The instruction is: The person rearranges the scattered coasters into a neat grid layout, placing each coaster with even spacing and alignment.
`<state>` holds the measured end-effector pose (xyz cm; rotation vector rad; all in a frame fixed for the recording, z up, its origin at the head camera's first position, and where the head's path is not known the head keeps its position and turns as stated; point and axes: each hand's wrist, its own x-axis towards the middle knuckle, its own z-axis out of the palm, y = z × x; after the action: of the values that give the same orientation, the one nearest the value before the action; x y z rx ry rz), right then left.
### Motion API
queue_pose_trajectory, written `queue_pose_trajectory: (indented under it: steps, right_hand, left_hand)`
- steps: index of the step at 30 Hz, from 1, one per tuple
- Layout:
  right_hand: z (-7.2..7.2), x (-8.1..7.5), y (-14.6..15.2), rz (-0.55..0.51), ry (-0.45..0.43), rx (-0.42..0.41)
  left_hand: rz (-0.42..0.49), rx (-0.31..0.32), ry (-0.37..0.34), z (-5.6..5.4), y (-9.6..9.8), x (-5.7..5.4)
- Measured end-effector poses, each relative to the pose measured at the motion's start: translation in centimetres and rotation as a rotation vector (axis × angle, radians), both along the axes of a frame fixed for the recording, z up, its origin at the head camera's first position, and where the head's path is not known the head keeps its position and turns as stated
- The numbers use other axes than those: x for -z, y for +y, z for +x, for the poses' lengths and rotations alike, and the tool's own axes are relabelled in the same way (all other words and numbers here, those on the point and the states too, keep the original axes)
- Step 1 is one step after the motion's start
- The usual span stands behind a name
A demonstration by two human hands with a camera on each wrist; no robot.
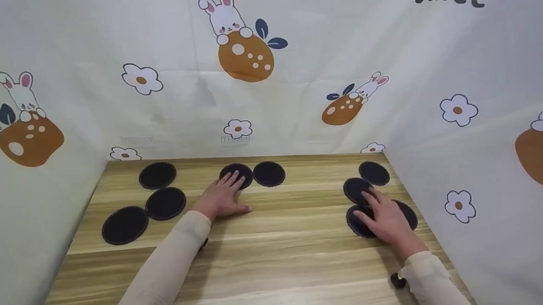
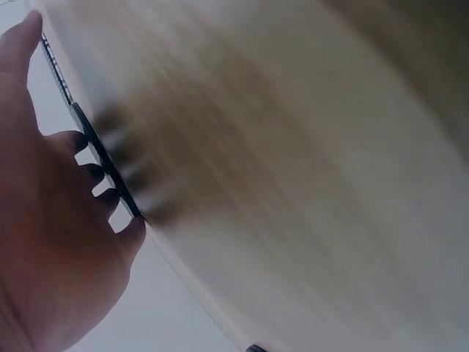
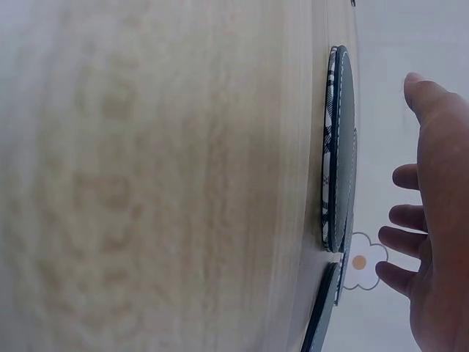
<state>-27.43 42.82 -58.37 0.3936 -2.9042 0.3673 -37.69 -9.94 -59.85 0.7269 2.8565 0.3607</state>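
Observation:
My left hand (image 1: pixel 220 198) lies with spread fingers on a round black coaster (image 1: pixel 247 171) at the back middle of the table. In the left wrist view its fingertips touch the coaster's dark edge (image 2: pixel 107 163). Right beside it lies another black coaster (image 1: pixel 270 174). Over on the right, my right hand (image 1: pixel 388 217) hovers with loosely straight fingers above a group of coasters: a near one (image 1: pixel 356 223), one partly hidden under the hand (image 1: pixel 408 216), and one by the fingertips (image 1: pixel 354 189). The right wrist view shows a gap between hand and coaster (image 3: pixel 344 139), which has a checked edge.
Another coaster (image 1: pixel 374 173) lies at the back right corner. Three more coasters stand in a slanted row at left, one of them nearest me (image 1: pixel 125 225). A wood-grain table (image 1: pixel 277 263) is enclosed by pale printed cloth walls (image 1: pixel 181 106) at the back and sides.

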Motion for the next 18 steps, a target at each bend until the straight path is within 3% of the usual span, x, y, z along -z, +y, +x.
queue_pose_trajectory:
  steps: [5, 13, 18]
  right_hand:
    - [0.1, 0.4, 0.1, -0.007, -0.015, 0.002]
    - [0.1, 0.3, -0.3, -0.053, -0.030, -0.002]
    - [0.7, -0.1, -0.7, -0.053, -0.068, 0.023]
  left_hand:
    - [-0.007, 0.000, -0.013, 0.2, 0.2, 0.0]
    - [-0.002, -0.008, -0.026, 1.2, 0.5, -1.6]
    - [-0.007, -0.007, -0.036, 1.3, 0.6, -1.9]
